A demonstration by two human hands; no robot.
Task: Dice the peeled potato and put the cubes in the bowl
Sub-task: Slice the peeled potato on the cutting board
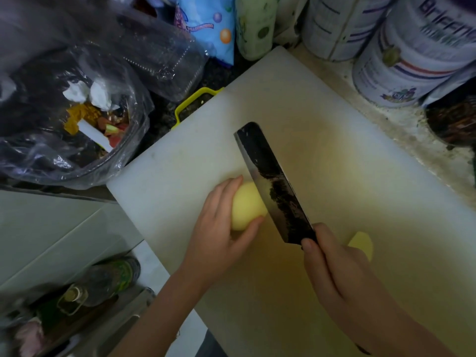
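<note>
View from above of a white cutting board set at an angle on a kitchen counter. Near the board's middle lies a peeled, pale yellow potato. The left hand grips it, with fingers curled over its far side and the thumb pressed to its near side. The right hand is wrapped round the handle of a broad, dark cleaver. Its blade rests against the potato's right end, just beside the left thumb. A thin cut slice of potato lies flat on the board just right of the right hand. Off the board's left edge sits a clear plastic bag holding food scraps. Beyond the board's far right edge stand large white tins. Below the board's near left edge, glass bottles lie in a blurred tray.
</note>
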